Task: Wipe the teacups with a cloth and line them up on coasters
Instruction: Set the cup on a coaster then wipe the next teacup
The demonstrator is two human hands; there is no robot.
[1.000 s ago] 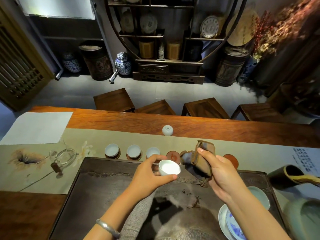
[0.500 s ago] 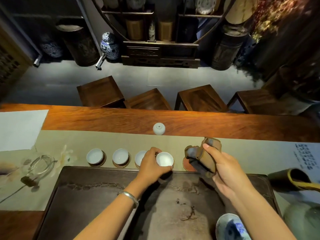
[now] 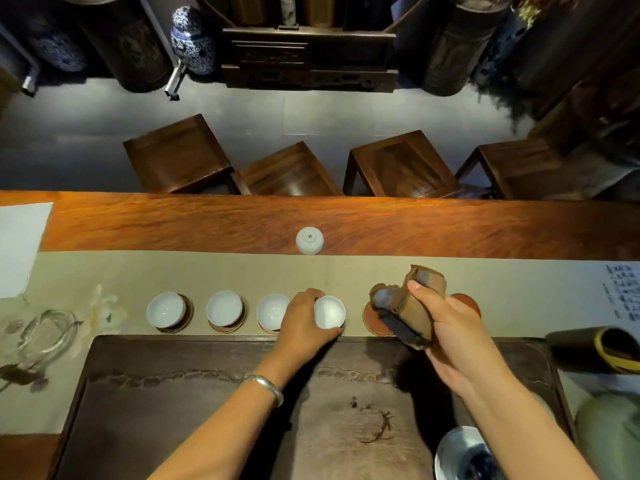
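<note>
The left hand [image 3: 304, 323] has its fingers and thumb curled round a small white porcelain teacup [image 3: 329, 311], holding it by the rim and wall at the fourth place in the row, just beyond the far edge of the dark stone tea tray [image 3: 207, 393]. Whether the cup's foot is down on a coaster cannot be told; the hand hides whatever lies beneath. The right hand [image 3: 446, 327] grips a folded brown-and-grey tea cloth [image 3: 407, 306], lifted above a round reddish coaster [image 3: 372, 322] that sits bare, with another red coaster [image 3: 467, 301] peeking out beyond the knuckles.

To the left, three matching white cups [image 3: 224, 308] sit on their coasters along the pale beige table runner [image 3: 207, 271], the nearest almost touching the left hand's knuckles. One more white cup, upturned [image 3: 309, 240], waits well apart at the runner's far edge on the red-brown wooden table [image 3: 450, 230].

The risks? A knuckle could nudge that third cup off centre as the hand lets go. An off-centre foot could leave the cup tilting. And the hanging cloth might drag the bare coaster out of line.
</note>
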